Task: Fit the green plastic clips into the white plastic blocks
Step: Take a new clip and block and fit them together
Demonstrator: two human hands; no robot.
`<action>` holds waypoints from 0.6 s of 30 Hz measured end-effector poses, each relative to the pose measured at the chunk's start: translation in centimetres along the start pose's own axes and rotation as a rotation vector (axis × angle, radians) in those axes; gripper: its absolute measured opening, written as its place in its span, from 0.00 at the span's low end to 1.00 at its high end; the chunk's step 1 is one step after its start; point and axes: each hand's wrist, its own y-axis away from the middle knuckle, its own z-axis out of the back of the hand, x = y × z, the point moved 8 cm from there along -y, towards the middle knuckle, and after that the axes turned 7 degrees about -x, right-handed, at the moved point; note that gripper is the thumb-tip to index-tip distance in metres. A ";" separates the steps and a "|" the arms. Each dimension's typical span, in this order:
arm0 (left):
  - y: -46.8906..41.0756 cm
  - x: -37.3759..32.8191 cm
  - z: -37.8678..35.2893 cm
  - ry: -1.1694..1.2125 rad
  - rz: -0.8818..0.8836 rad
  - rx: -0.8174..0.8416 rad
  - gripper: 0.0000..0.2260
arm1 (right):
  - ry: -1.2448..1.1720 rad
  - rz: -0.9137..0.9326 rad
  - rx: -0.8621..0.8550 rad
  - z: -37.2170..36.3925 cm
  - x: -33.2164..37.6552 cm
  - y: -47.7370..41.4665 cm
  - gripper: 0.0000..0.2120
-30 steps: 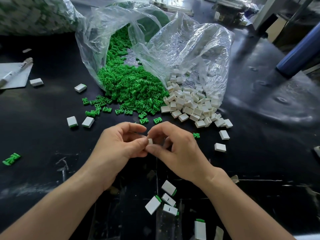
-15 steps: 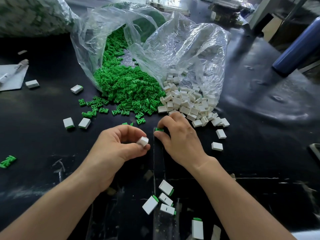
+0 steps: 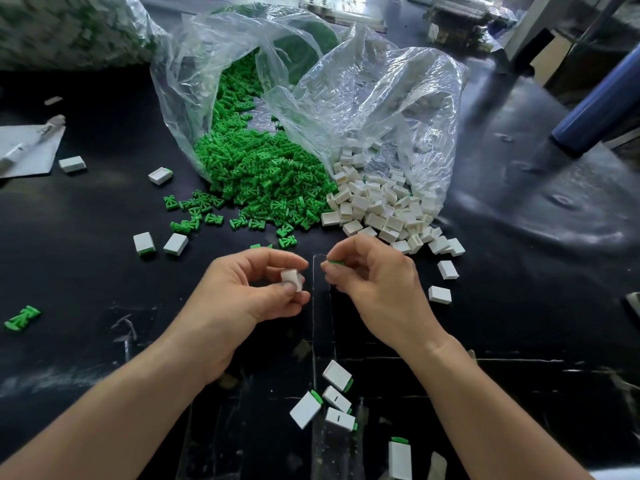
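Step in hand: mating one pair. Left hand (image 3: 254,289) pinches white block (image 3: 290,278); right hand (image 3: 372,278) pinches green clip (image 3: 335,262) just beside it, above the tabletop (image 3: 519,306). Next: align clip, push in.

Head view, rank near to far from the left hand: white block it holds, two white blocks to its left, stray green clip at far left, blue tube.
From the left hand:
1. white block, in its grip, at the fingertips
2. two white blocks, on the table, left and slightly behind
3. stray green clip, far left edge
4. blue tube, back right
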 end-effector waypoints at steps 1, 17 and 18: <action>0.0 0.0 -0.1 -0.023 -0.008 -0.002 0.10 | 0.009 0.021 -0.005 0.1 0.3 0.1 0.13; 0.1 0.5 -0.8 -0.089 0.027 0.063 0.07 | -0.208 -0.012 0.001 0.2 1.2 0.5 0.12; 0.2 0.5 -0.9 -0.089 0.025 0.067 0.07 | -0.190 -0.004 0.016 0.1 1.2 0.6 0.12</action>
